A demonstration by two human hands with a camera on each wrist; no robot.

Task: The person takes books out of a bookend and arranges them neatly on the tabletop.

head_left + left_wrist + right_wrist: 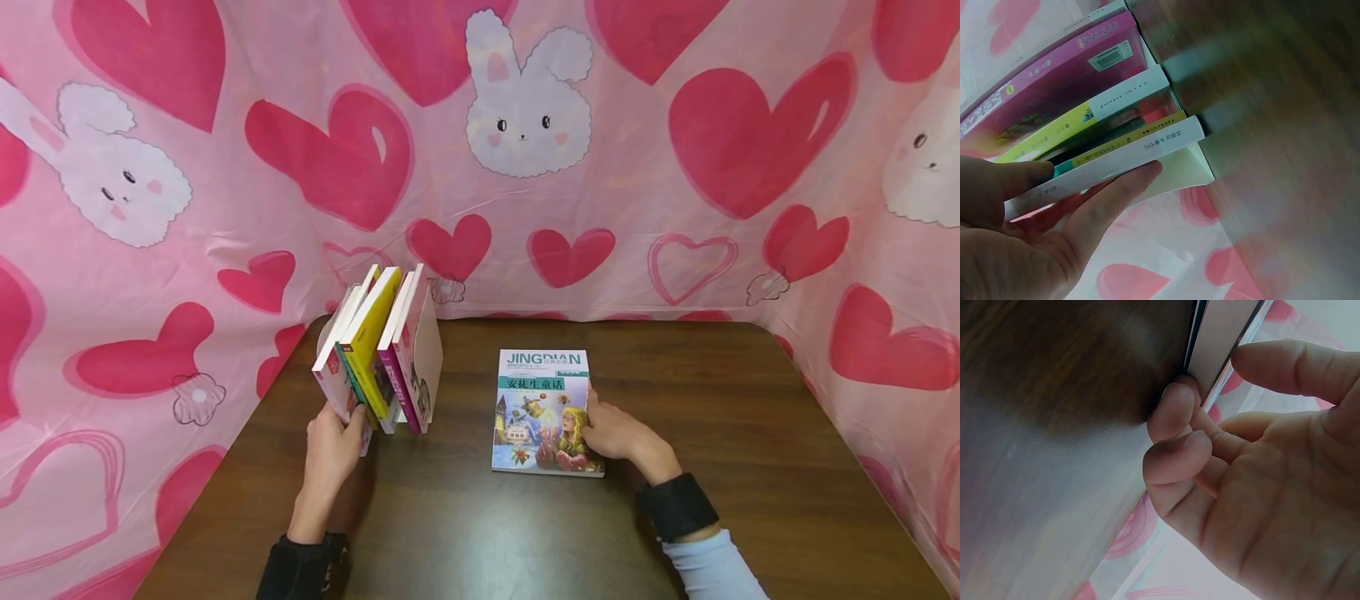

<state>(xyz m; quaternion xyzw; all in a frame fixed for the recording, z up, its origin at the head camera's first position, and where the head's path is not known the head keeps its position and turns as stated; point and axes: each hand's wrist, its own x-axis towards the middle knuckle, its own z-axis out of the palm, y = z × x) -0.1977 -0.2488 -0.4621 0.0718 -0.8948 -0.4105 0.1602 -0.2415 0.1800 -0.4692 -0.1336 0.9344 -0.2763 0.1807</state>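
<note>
Toward the left of the table, several books lean in a white book holder (1188, 169). My left hand (333, 446) grips the outermost one, a thin book with a white spine (1116, 157), thumb and fingers on opposite sides. Beside it stand a thin book with a green-and-yellow spine (1129, 139), a thicker yellow book (369, 333) and a purple-spined book (400, 392). A fairy-tale paperback (536, 417) lies flat, cover up, at mid-table. At its right edge, my right hand (618, 429) pinches it, thumb over the top and curled fingers (1172, 412) low by the tabletop.
The brown wooden table (465, 533) has its back edge against a pink curtain (637, 183) printed with hearts and rabbits. The curtain also rises along the left and right sides. Black bands (677, 507) wrap both wrists.
</note>
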